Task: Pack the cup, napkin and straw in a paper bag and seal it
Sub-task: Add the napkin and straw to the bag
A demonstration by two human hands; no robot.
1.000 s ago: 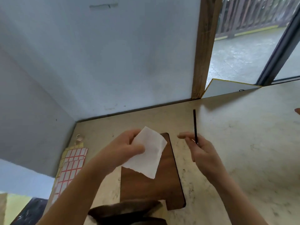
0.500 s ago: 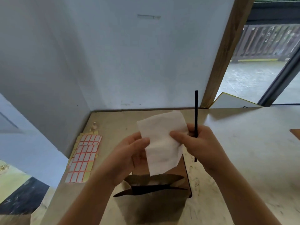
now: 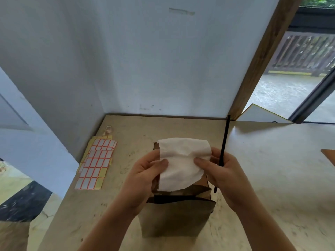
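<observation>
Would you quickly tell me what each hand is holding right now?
Left hand: pinches the napkin's left edge.
Right hand: pinches the napkin's right edge and grips the black straw.

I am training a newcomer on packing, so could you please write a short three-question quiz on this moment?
1. True or false: the paper bag stands open below the napkin.
2. Which hand holds the black straw? A) left hand B) right hand
3. Fill in: the label sheets lie on the table to the ___ of the bag.

Key: 1 true; 2 B; 3 left.
</observation>
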